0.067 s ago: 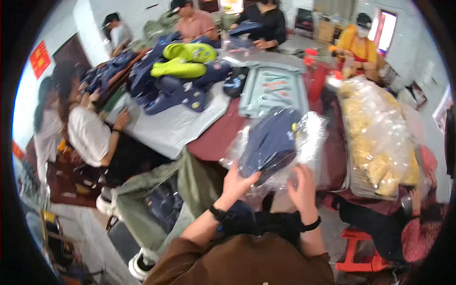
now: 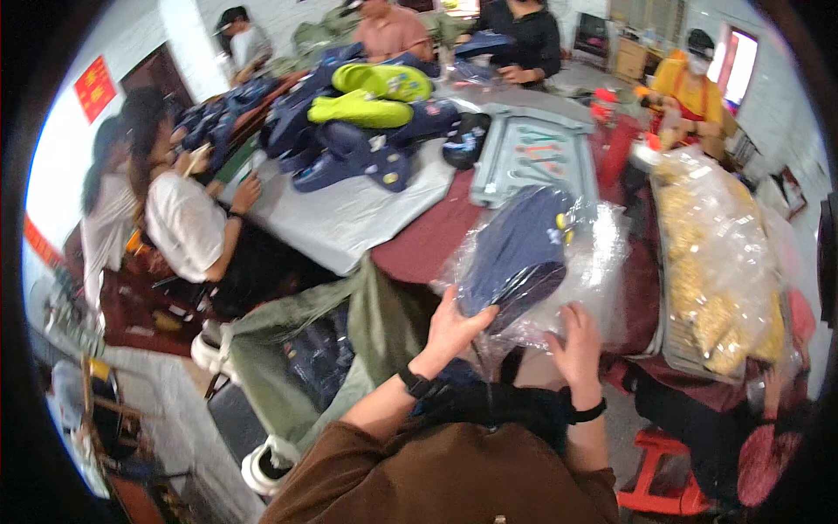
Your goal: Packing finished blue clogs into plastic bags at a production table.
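A navy-blue clog (image 2: 515,249) with small yellow charms lies inside a clear plastic bag (image 2: 601,253), over the near edge of the table. My left hand (image 2: 456,334) grips the clog and bag at the near left end, thumb on top. At the bag's near right side, my right hand (image 2: 578,348) has its fingers apart, close to the loose plastic; whether they touch it I cannot tell. Beyond the clog lies a grey tray (image 2: 489,179) with small coloured pieces in it.
Navy clogs (image 2: 349,162) and lime-green clogs (image 2: 371,112) are piled at the back left. A green sack (image 2: 253,375) with bagged dark items stands open by my left arm. Yellow pieces under plastic (image 2: 720,262) fill a tray at right, above a red stool (image 2: 655,476). Several people work around.
The whole view has shifted slightly, so the table and people appear farther right and a little lower. My left hand keeps its grip on the bagged clog.
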`<state>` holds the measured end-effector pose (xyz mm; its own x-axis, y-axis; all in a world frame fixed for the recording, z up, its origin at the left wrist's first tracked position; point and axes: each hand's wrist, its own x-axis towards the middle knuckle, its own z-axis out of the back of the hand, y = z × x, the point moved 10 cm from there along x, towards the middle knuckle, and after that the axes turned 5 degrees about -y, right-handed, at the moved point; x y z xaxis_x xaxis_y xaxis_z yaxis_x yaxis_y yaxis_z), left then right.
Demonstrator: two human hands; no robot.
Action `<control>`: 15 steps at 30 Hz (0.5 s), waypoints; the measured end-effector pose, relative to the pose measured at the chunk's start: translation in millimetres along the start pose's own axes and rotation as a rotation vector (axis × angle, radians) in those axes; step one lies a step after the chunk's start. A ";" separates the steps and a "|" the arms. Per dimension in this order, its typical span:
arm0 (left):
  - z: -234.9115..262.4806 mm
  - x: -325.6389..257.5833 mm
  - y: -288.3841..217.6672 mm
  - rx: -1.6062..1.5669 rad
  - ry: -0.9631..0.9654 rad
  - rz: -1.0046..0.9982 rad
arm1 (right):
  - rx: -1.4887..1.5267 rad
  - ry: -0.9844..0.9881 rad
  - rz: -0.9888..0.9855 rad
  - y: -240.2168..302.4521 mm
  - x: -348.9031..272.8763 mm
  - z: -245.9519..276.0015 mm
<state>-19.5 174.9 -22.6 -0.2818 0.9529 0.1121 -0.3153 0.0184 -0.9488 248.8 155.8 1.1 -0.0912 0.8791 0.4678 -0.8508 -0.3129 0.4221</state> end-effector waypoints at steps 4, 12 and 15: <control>56.1 -7.8 -0.6 -0.158 -0.057 -0.029 | -0.014 0.030 0.044 5.0 -1.7 0.6; 287.4 -44.8 -23.3 0.589 -0.325 0.004 | -0.028 -0.024 0.054 5.8 -4.9 -9.2; 345.6 -67.3 -29.2 0.978 -0.436 0.077 | -0.055 -0.059 0.065 0.4 -9.9 -13.6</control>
<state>-304.6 5.6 99.6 -0.5700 0.7475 0.3411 -0.8170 -0.4717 -0.3316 242.3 151.9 -13.9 -0.1176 0.8346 0.5381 -0.8716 -0.3464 0.3469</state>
